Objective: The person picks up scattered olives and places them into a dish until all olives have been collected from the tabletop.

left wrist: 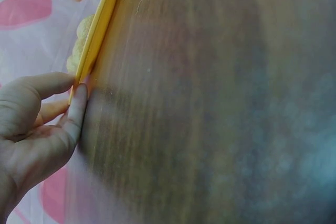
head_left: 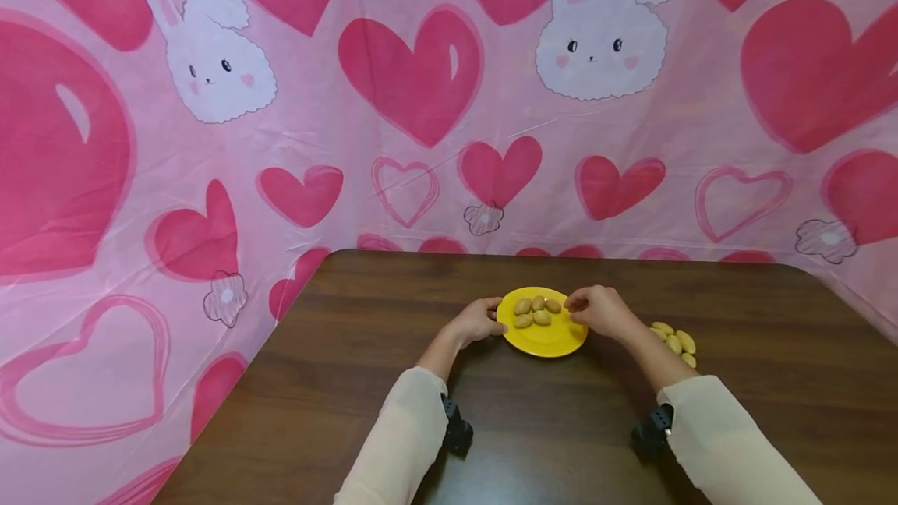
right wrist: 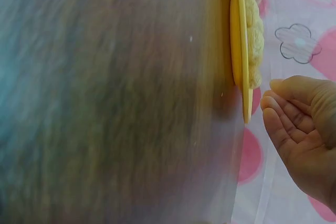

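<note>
A round yellow plate [head_left: 550, 344] sits on the table, bearing several small oval tan pieces [head_left: 542, 318] grouped toward its far left part. My left hand [head_left: 475, 323] pinches the plate's left rim; in the left wrist view, the fingers [left wrist: 52, 83] lie on both sides of the edge. Over the right rim is my right hand [head_left: 603, 312]. The right wrist view has that hand's loosely bent fingers [right wrist: 281, 124] just above the plate's edge, apart from the pieces [right wrist: 254, 43], with nothing visible between them and the thumb.
More oval pieces [head_left: 675, 343] lie in a small heap on the brown wooden table [head_left: 561, 427], right of the plate beside my right forearm. A pink cloth [head_left: 414, 193] with hearts and rabbits hangs behind the table and along its left side.
</note>
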Available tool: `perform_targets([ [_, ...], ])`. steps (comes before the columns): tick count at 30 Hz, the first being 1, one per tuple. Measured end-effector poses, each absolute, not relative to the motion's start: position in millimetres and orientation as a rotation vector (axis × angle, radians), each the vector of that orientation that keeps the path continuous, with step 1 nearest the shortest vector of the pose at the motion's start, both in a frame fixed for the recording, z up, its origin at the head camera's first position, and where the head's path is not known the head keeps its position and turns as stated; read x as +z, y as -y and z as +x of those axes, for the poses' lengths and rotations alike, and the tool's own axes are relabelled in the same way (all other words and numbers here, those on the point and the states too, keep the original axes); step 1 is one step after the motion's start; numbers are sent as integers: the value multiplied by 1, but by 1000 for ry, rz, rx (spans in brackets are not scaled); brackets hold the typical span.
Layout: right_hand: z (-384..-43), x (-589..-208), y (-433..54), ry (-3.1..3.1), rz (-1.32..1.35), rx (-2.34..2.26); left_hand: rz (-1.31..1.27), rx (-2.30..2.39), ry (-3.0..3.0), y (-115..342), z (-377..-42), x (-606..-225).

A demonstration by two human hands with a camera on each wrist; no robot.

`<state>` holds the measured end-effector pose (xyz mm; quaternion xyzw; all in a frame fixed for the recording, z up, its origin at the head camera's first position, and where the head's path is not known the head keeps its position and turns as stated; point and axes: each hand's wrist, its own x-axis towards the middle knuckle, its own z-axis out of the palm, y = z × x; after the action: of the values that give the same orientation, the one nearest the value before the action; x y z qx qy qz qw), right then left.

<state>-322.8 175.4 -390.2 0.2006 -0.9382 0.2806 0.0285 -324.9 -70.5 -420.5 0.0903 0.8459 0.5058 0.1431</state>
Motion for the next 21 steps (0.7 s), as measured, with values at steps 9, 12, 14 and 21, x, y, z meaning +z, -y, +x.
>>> perform_targets([
  [9, -319, -389, -192, 2917, 611, 889, 248, 1455, -2442, 70, -326, -421],
  [12, -318, -389, -198, 2904, 623, 876, 246, 1456, -2440, 70, -325, -421],
  [14, -317, -390, -201, 2909, 616, 876, 247, 1455, -2438, 70, -325, -420],
  [21, -314, -390, -211, 2910, 603, 861, 241, 1455, -2433, 70, -323, -420],
])
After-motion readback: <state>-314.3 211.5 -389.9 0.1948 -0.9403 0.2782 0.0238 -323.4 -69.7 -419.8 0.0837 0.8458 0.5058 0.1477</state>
